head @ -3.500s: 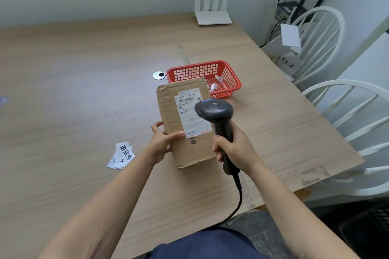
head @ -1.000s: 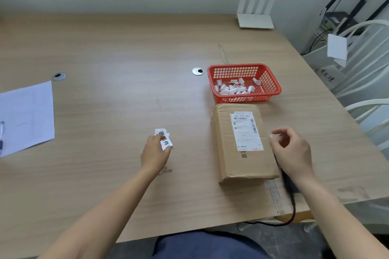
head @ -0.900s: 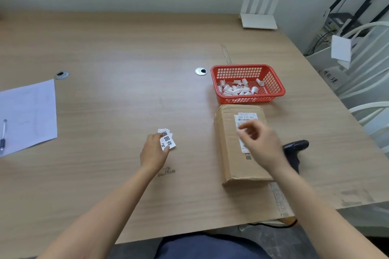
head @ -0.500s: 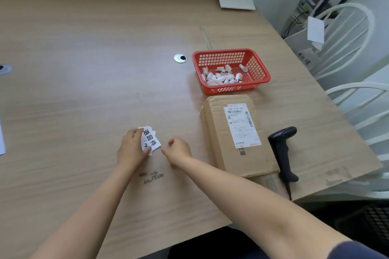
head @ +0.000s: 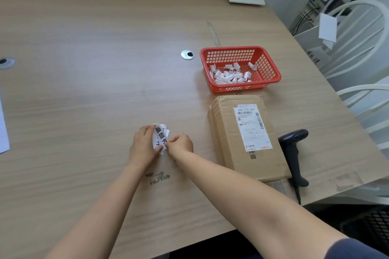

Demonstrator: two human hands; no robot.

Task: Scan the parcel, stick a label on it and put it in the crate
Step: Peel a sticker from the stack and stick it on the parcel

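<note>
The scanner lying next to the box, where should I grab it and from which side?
Take the scanner by its long handle, the thinner part running toward the table edge, coming from above and from the right. It lies flat with its bulky head at the far end, and the box sits close along its left, leaving little finger room there.

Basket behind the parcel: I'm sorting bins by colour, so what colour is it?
Red, a mesh-sided plastic basket, clear in the head view.
</note>
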